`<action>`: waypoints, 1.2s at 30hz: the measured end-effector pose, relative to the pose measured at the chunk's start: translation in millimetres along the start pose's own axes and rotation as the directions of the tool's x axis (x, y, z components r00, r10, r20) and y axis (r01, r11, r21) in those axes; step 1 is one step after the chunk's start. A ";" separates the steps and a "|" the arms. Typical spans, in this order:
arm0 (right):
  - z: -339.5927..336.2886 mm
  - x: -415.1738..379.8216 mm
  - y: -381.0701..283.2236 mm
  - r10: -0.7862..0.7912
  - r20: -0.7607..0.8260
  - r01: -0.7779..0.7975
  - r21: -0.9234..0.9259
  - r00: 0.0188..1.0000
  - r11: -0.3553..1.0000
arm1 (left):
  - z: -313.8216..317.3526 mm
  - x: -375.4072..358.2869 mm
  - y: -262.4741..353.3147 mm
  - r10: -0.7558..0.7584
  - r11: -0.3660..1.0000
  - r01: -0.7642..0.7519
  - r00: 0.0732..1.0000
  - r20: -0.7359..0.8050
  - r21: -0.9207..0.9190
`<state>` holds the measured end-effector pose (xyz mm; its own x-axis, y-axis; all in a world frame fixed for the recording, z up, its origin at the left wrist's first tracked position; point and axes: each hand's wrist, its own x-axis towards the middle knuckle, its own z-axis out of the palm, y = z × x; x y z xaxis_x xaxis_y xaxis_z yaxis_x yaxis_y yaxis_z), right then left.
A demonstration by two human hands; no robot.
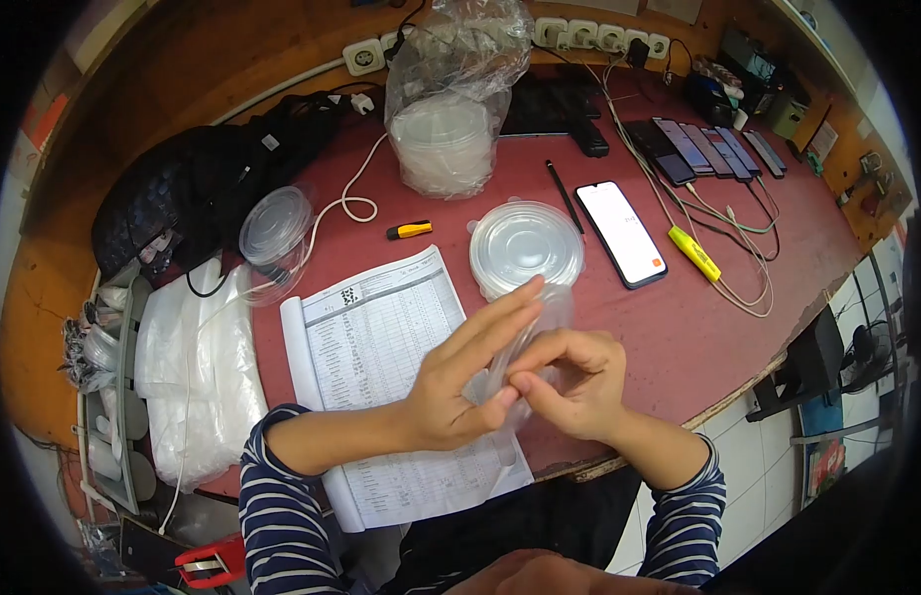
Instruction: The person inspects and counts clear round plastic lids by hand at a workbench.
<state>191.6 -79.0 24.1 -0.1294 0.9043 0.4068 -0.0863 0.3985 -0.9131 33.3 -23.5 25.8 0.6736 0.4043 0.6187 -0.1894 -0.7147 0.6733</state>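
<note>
Both my hands are on a thin, round, clear plastic lid, held tilted almost edge-on over the front of the table. My left hand has its fingers stretched along the lid's left side, the thumb near the lower rim. Thumb and forefinger of my right hand pinch the near edge. Just beyond the hands, a stack of clear round lids or containers rests on the table. Under my left forearm lies a printed form with rows of a table on it.
A lit phone and a yellow highlighter lie to the right. Several phones on cables stand behind. A bag of round containers is at the back. Plastic bags and a tape dispenser are left.
</note>
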 end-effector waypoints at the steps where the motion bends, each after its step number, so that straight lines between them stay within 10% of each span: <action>1: 0.3 1.4 2.7 -0.138 -0.033 0.135 -0.089 0.990 0.987 | -0.6 -0.2 0.0 0.030 0.983 -0.020 0.998 -0.051 0.183; 5: 1.9 4.2 -1.6 -0.417 -0.019 0.388 -0.328 0.909 0.861 | 5.6 -12.0 3.6 0.007 0.967 0.016 0.996 -0.089 0.253; 10: 2.4 3.5 -0.6 -0.410 -0.013 0.381 -0.342 0.912 0.859 | 19.1 -27.9 -13.0 0.011 0.999 0.004 0.928 -0.372 0.040; 36: 14.1 -3.7 3.9 -0.116 -0.118 0.130 0.118 0.986 0.984 | 1.9 -8.3 3.7 0.282 0.773 -0.203 0.959 -0.039 0.601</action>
<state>177.8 -83.0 19.5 -0.0006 0.8635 0.5043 -0.2188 0.4920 -0.8426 28.4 -30.7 22.4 0.5641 0.2082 0.7990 0.1461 -0.9776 0.1516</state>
